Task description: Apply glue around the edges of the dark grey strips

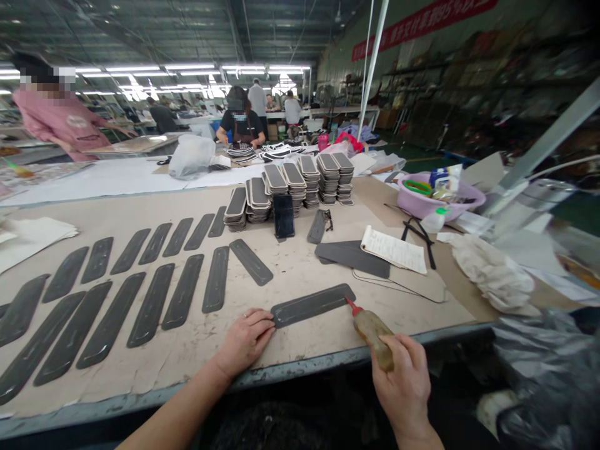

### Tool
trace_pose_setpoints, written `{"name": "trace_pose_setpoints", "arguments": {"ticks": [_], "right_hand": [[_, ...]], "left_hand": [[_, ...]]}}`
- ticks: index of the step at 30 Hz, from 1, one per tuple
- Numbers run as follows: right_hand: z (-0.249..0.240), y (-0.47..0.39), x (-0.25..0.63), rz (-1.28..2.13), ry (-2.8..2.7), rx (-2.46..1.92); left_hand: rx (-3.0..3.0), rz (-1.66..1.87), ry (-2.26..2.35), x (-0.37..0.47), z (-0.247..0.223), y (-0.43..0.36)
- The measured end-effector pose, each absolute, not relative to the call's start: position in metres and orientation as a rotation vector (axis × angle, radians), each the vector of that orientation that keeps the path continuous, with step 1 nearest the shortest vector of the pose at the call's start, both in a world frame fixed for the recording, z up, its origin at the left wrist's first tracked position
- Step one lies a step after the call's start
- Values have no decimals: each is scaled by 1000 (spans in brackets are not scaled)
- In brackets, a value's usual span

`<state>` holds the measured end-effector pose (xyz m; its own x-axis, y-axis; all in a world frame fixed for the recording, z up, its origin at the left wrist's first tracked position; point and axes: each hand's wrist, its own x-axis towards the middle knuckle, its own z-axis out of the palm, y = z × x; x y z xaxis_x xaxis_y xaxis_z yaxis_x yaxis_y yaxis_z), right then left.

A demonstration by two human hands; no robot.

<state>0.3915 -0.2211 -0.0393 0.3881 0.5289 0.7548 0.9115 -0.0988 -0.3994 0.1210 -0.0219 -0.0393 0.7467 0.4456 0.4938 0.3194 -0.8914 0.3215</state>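
A long dark grey piece (312,304) with rounded ends lies near the table's front edge. My left hand (246,340) rests at its left end, fingers together on the edge of the piece. In my right hand (403,375) is a yellowish squeeze bottle (374,331), tilted so that its red nozzle meets the right end of the piece. A glossy line shows along parts of the piece. Further left, several similar dark pieces (150,306) lie in two rows with glossy lines on them. Another piece (252,262) lies at an angle behind my left hand.
Stacks of edged grey pieces (328,178) stand at the back, with a phone (284,216) leaning on them. To the right are a notepad (394,250), a purple basin (440,203) and a crumpled cloth (492,269). A person (241,119) works across the table.
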Motion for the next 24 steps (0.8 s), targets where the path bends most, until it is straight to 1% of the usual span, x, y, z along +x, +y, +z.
{"name": "trace_pose_setpoints", "arguments": {"ticks": [5, 8, 11, 18, 20, 24], "right_hand": [[-33, -205, 349, -169, -1372, -1519], [-31, -198, 331, -43, -1472, -1471], [-34, -199, 339, -94, -1451, -1556], [-41, -211, 389, -454, -1212, -1755], [-39, -212, 389, -451, -1207, -1744], [-36, -211, 372, -262, -1266, -1649]], "left_hand": [[2718, 825, 610, 122, -39, -21], [2704, 812, 614, 122, -39, -20], [2691, 799, 615, 122, -38, -20], [2689, 793, 629, 123, -35, -20], [2718, 808, 606, 123, -38, -19], [2753, 837, 569, 123, -42, -16]]}}
